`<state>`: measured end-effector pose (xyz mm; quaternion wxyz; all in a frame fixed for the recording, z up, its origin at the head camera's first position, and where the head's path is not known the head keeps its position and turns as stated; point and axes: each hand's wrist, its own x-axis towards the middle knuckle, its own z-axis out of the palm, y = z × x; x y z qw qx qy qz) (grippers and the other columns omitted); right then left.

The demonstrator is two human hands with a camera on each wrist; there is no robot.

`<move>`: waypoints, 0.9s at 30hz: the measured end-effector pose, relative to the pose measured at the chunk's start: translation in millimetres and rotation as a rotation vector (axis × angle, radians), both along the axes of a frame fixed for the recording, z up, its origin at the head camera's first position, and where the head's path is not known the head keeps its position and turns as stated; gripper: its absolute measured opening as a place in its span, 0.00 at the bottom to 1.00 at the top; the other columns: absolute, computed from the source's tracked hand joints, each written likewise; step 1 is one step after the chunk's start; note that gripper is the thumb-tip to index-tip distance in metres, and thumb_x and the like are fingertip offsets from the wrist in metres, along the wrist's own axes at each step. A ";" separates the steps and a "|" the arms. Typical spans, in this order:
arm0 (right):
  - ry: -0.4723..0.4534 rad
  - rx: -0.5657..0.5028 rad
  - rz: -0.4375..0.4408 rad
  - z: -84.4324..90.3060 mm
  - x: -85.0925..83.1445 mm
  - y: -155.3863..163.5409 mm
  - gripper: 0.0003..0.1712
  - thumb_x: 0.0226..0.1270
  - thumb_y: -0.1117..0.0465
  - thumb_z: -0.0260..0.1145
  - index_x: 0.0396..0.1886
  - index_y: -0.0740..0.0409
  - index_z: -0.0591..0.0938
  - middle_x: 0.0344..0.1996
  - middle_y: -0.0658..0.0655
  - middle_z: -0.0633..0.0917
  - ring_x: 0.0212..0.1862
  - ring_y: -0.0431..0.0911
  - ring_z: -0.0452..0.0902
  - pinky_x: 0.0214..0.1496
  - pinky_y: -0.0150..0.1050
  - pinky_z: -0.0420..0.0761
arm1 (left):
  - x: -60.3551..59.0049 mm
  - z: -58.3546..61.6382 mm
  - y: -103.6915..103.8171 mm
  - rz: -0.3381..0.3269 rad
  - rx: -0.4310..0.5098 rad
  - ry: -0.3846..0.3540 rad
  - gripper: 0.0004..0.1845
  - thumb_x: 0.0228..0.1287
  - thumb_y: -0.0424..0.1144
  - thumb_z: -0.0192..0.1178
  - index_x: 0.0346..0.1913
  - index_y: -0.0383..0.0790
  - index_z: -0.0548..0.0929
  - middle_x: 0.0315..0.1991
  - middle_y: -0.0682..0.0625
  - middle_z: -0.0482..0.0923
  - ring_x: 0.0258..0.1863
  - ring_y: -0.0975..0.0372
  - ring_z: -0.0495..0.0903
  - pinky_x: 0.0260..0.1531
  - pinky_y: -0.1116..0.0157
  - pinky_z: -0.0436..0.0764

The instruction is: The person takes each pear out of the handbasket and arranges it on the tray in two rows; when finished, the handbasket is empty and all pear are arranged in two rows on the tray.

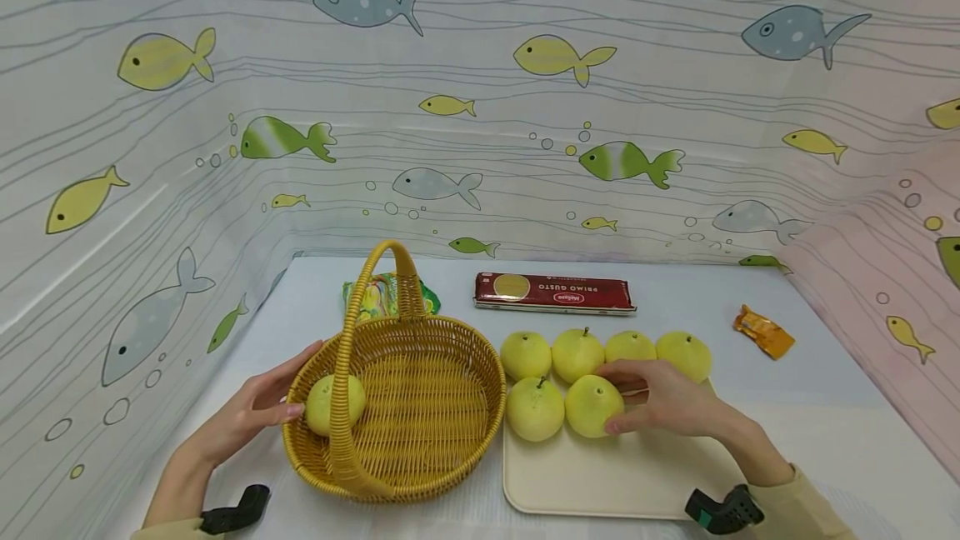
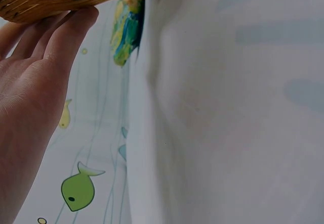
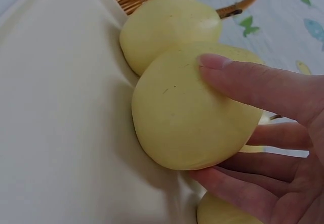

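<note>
Fingers of the right hand (image 1: 670,403) curl round a yellow pear (image 1: 593,405) on the cream tray (image 1: 615,482). Straight fingers of the left hand (image 1: 258,402) rest against the wicker basket (image 1: 420,407), which holds one pear (image 1: 330,403). Behind lies a red packet (image 1: 554,292) reading "PRIMO GUSTO".

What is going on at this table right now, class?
A person is handling yellow pears. The right hand curls its fingers round the front right pear on the cream tray, where five other pears also sit. The left hand rests with straight fingers against the outer rim of the wicker basket, which holds one pear. A red pasta packet lies behind the tray.
</note>
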<state>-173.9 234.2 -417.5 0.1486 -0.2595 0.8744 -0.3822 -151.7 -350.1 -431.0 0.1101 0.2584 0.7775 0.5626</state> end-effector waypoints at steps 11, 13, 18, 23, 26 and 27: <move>-0.016 -0.009 0.004 -0.9 0.3 1.1 0.38 0.52 0.45 0.79 0.61 0.52 0.79 0.55 0.50 0.85 0.56 0.47 0.82 0.55 0.36 0.82 | 0.2 0.7 1.6 -0.017 0.020 -0.012 0.39 0.69 0.23 0.48 0.80 0.37 0.48 0.81 0.46 0.46 0.75 0.77 0.53 0.64 0.80 0.61; -0.008 -0.004 0.005 -1.5 0.2 1.1 0.38 0.52 0.44 0.79 0.62 0.51 0.79 0.55 0.50 0.85 0.56 0.46 0.82 0.55 0.35 0.81 | 0.0 0.3 1.1 -0.018 0.023 -0.015 0.39 0.69 0.23 0.48 0.80 0.37 0.48 0.81 0.47 0.46 0.75 0.77 0.53 0.64 0.80 0.61; 0.015 -0.007 0.013 -2.2 -0.5 2.2 0.38 0.52 0.43 0.78 0.62 0.51 0.80 0.55 0.49 0.85 0.56 0.44 0.82 0.55 0.35 0.81 | -0.3 -1.8 -0.8 -0.008 0.014 -0.017 0.39 0.69 0.23 0.48 0.80 0.37 0.48 0.81 0.46 0.46 0.75 0.78 0.53 0.64 0.81 0.61; 0.032 -0.048 0.020 0.5 -1.7 5.3 0.35 0.54 0.44 0.78 0.61 0.49 0.81 0.55 0.48 0.85 0.55 0.41 0.82 0.56 0.37 0.82 | -0.3 -1.5 -0.9 -0.001 0.014 -0.024 0.39 0.69 0.24 0.49 0.80 0.36 0.48 0.81 0.46 0.45 0.74 0.78 0.53 0.63 0.81 0.61; 0.035 -0.068 0.023 3.3 -2.2 6.9 0.32 0.56 0.45 0.77 0.60 0.48 0.82 0.54 0.47 0.85 0.54 0.40 0.82 0.55 0.39 0.82 | 0.0 -0.2 -0.1 -0.012 0.024 -0.022 0.39 0.69 0.23 0.48 0.80 0.35 0.48 0.81 0.44 0.45 0.75 0.77 0.53 0.64 0.80 0.61; 0.035 -0.071 0.024 4.4 -2.3 7.3 0.31 0.57 0.46 0.76 0.60 0.48 0.82 0.54 0.47 0.85 0.54 0.40 0.82 0.55 0.39 0.82 | 0.1 0.3 0.2 -0.018 0.027 -0.019 0.39 0.69 0.23 0.48 0.80 0.35 0.48 0.81 0.44 0.45 0.75 0.77 0.53 0.64 0.80 0.61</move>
